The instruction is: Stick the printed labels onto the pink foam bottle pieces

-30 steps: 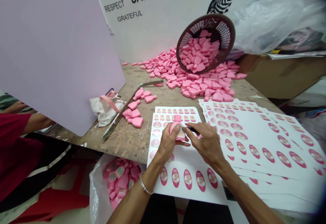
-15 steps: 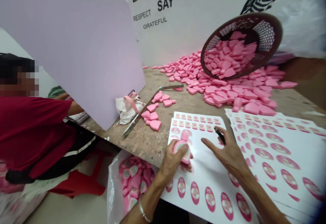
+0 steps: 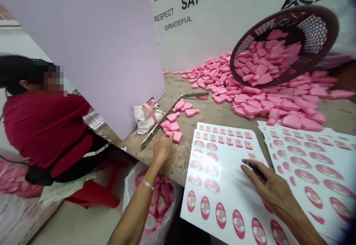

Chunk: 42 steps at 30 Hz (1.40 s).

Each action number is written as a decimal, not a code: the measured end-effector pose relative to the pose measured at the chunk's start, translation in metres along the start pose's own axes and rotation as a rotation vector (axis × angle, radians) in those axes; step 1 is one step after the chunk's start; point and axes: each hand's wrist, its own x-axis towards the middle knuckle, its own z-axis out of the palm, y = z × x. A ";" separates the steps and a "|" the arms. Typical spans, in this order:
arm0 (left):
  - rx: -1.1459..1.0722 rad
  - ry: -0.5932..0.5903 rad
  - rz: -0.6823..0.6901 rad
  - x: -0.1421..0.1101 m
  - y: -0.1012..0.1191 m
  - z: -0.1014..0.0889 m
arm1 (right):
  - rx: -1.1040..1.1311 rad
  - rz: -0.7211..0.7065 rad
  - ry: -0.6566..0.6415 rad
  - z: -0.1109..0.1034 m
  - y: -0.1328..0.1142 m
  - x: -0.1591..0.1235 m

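My left hand (image 3: 162,149) reaches to the small group of pink bottle-shaped pieces left of the sticker sheet. Its bent fingertips meet the neck end of the nearest pink bottle (image 3: 177,137), which still lies on the table. A bracelet circles that wrist. Over the right part of the sticker sheet (image 3: 230,163), my right hand (image 3: 274,189) holds a slim black pen-like tool (image 3: 256,170) between thumb and fingers. Printed pink labels, round and oval, line the sheet's left and lower parts, with small ones along its top. Below the table edge, a clear plastic bag (image 3: 129,189) contains labelled pink bottles.
A tipped brown basket (image 3: 319,33) spills pink bottles (image 3: 258,102) across the back. More sticker sheets (image 3: 311,163) lie right. A bent metal bar (image 3: 157,126), white cloth bag (image 3: 144,120) and lilac panel (image 3: 119,59) stand left. Beyond the panel sits a person in red (image 3: 50,130).
My left hand has let go of the labelled pink bottle and moved left to the loose ones. My right hand has drawn away rightwards, keeping the black tool. The view has turned left.
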 end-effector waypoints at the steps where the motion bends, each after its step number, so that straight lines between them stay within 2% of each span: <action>1: -0.015 0.007 -0.028 0.011 0.012 0.012 | -0.006 -0.011 0.011 -0.002 -0.003 -0.001; 4: -0.074 0.032 -0.102 0.034 0.038 0.041 | -0.061 -0.030 0.055 -0.013 -0.006 -0.006; 6: -0.125 0.050 -0.130 0.043 0.047 0.052 | -0.145 0.000 0.079 -0.024 -0.002 -0.014; 8: -0.184 0.054 -0.125 0.049 0.053 0.055 | -0.290 0.068 0.089 -0.033 0.002 -0.025; 11: -0.287 0.044 -0.068 0.046 0.056 0.052 | -0.503 0.149 0.038 -0.037 0.005 -0.042; 15: -0.475 -0.020 0.001 0.013 0.052 0.047 | -0.579 0.169 0.049 -0.029 0.004 -0.058; 21: -0.832 -0.400 0.067 -0.060 0.047 0.064 | -0.590 0.194 0.131 -0.025 0.005 -0.066; 25: -1.055 -0.501 0.057 -0.076 0.059 0.073 | -0.606 0.192 0.164 -0.028 0.004 -0.079; 28: -1.066 -0.515 0.100 -0.078 0.067 0.075 | -0.663 0.147 0.282 -0.030 0.000 -0.089; 30: -1.064 -0.531 0.120 -0.080 0.070 0.074 | -0.611 0.128 0.353 -0.033 -0.002 -0.090; 32: -1.076 -0.543 0.123 -0.082 0.070 0.074 | -0.403 0.155 0.341 -0.039 0.000 -0.087; 35: -1.096 -0.529 0.101 -0.083 0.067 0.073 | 0.050 0.240 0.178 -0.053 0.007 -0.076; 37: -1.098 -0.519 0.081 -0.082 0.066 0.073 | 0.228 0.276 0.099 -0.060 0.011 -0.069; 39: -1.106 -0.520 0.074 -0.081 0.065 0.074 | 0.248 0.265 0.099 -0.060 0.013 -0.064; 42: -1.116 -0.514 0.073 -0.079 0.063 0.076 | 0.128 0.200 0.158 -0.049 0.010 -0.060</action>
